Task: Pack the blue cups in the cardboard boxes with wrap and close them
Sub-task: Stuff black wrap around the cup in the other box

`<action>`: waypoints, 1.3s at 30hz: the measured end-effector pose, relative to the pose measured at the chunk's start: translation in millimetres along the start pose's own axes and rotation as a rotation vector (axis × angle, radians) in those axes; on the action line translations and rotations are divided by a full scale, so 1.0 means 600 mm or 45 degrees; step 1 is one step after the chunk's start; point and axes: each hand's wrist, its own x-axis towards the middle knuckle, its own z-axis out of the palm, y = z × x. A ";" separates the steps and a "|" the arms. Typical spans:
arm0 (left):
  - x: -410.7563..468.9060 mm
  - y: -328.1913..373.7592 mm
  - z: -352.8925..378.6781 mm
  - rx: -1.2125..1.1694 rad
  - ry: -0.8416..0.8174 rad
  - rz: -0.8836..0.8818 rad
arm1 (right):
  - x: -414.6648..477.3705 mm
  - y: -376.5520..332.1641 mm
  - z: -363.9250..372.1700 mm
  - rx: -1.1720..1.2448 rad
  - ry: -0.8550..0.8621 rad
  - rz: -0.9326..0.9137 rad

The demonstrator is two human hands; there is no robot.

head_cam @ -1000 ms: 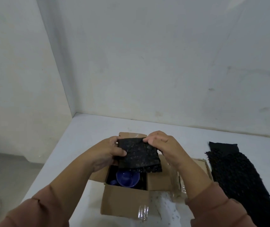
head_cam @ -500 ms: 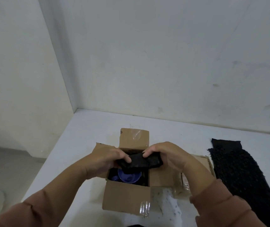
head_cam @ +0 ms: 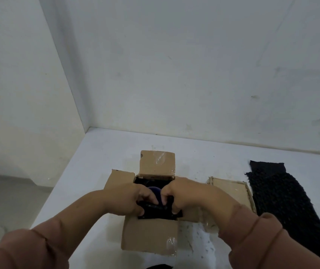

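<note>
Tucking a folded wrap pad [head_cam: 156, 212] into the open cardboard box [head_cam: 149, 235] looks to be the step in hand. Both hands meet over the box mouth at lower centre of the frame. The left hand [head_cam: 130, 199] grips the left end of the wrap pad and the right hand [head_cam: 184, 197] grips its right end. The fingers [head_cam: 147, 195] curl over the top edge, so each hand is closed on the black material. The wrap pad lies along the near rim of the opening, partly over the edge.

Just behind it, between the two sets of knuckles, a sliver of the blue cup [head_cam: 154, 190] shows inside the box against dark lining. How deep the cup sits cannot be told. Three flaps show open: the far flap [head_cam: 156, 165] stands upright, while the left flap [head_cam: 119, 180] and right flap [head_cam: 231, 193] splay outward.

To do this well, the wrap pad should probably go down flat over the cup's mouth. Pushing evenly from both ends should stop it bunching at the near rim or tipping the cup. Pressing with straightened fingers into the corners would likely seat it below the flap creases, leaving room to close the box.

A long strip of spare wrap [head_cam: 283, 202] lies on the white table [head_cam: 97, 156] at the right of the frame, well apart from the box, should more padding be needed.
</note>
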 end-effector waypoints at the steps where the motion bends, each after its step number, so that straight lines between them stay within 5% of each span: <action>1: 0.001 -0.001 -0.001 0.016 0.006 -0.001 | 0.003 -0.002 -0.002 -0.019 -0.032 -0.002; 8: 0.028 0.000 0.003 0.424 -0.037 -0.001 | 0.019 -0.017 0.001 -0.238 -0.143 0.022; 17: 0.043 -0.018 -0.002 0.441 -0.126 -0.001 | 0.025 -0.023 0.036 -0.581 0.045 0.031; 22: 0.041 -0.014 0.006 0.792 -0.064 0.093 | 0.024 -0.015 0.045 -0.545 0.092 -0.006; 29: 0.047 0.001 0.022 1.087 0.040 0.271 | 0.026 -0.019 0.026 -0.449 -0.114 0.045; 35: 0.036 -0.015 -0.001 0.485 -0.101 0.157 | 0.026 -0.027 0.045 -0.786 0.074 -0.030; 39: 0.035 -0.028 0.004 0.464 -0.065 0.252 | 0.021 -0.014 0.038 -0.536 0.014 -0.022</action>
